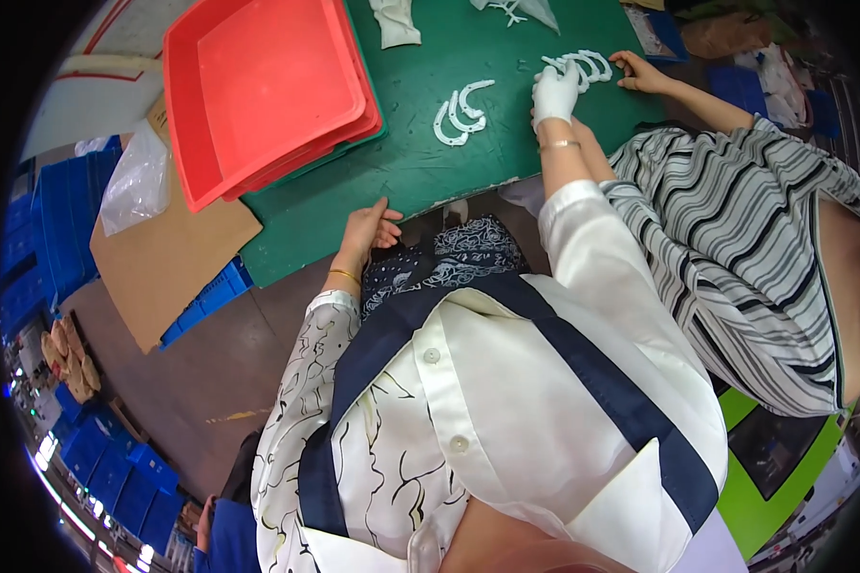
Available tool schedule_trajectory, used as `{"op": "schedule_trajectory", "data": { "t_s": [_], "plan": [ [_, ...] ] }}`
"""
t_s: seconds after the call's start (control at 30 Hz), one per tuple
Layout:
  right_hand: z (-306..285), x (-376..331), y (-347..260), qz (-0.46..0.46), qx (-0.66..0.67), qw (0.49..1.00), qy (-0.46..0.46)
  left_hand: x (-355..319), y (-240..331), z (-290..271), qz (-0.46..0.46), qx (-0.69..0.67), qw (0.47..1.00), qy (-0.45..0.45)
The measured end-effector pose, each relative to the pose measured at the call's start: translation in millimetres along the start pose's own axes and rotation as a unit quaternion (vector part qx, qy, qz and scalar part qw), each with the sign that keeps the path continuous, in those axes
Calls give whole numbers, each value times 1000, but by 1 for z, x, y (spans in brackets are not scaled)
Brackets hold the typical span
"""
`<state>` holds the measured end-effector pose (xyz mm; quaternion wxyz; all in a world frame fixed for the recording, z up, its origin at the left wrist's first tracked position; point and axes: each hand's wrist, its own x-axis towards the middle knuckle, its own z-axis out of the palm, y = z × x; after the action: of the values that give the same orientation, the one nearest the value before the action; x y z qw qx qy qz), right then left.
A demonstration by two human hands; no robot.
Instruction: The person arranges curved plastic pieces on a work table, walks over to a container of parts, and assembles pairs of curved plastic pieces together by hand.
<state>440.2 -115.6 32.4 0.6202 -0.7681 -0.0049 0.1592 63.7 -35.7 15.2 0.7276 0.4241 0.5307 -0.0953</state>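
Gloved right hand rests fingers bent on white curved parts near bench far edge, grasp unclear. Bare left hand open at near edge. Parts look light, thin, stiff plastic; best pinched mid-arc.

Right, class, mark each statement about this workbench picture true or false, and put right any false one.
1. The right hand wears a white glove. True.
2. The left hand rests on the stacked red trays. False: it is bare and sits at the near edge of the green table, apart from the trays.
3. White curved parts lie loose on the table. True.
4. The trays hold a heap of white parts. False: the top tray shows nothing inside.
5. A co-worker's bare hand reaches to the same pile of white parts as the gloved hand. True.
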Motion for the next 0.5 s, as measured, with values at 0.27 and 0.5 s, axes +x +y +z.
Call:
{"op": "schedule_trajectory", "data": {
  "t_s": [0.27, 0.5],
  "plan": [
    [-18, -99, 57, -99, -238, 962, -94, 3, 5, 0, -19, 15, 1000, 0],
    [-11, -107, 36, -212, -381, 882, -180, 2, 7, 2, -35, 19, 999, 3]
  ]
}}
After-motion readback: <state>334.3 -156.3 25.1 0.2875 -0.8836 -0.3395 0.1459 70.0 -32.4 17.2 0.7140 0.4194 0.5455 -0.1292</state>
